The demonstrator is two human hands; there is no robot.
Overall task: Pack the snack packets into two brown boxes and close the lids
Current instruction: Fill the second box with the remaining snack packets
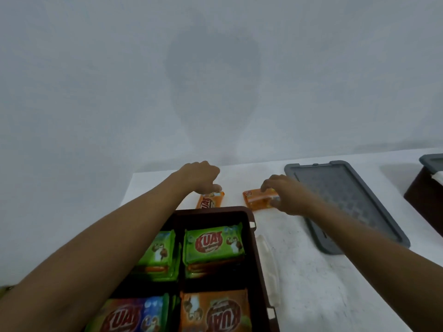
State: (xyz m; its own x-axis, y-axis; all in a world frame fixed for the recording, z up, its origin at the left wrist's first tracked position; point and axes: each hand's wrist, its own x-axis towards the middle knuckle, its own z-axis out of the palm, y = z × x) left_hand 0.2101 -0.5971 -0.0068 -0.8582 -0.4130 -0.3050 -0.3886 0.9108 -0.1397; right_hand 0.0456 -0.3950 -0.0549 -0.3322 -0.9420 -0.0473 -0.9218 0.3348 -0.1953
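Observation:
An open brown box (251, 226) sits in front of me, holding green packets (213, 243) at its far side and orange and multicoloured packets (215, 312) nearer me. Behind the box two orange snack packets lie on the white table. My left hand (201, 176) reaches over the left orange packet (211, 201), fingertips touching its far end. My right hand (285, 195) is closed around the right orange packet (257, 200). A grey lid (345, 202) lies flat to the right.
A second dark brown box (426, 195) with a grey lid on top stands at the far right edge. A white wall rises just behind the table (311, 271). The table's left edge runs close beside the open box.

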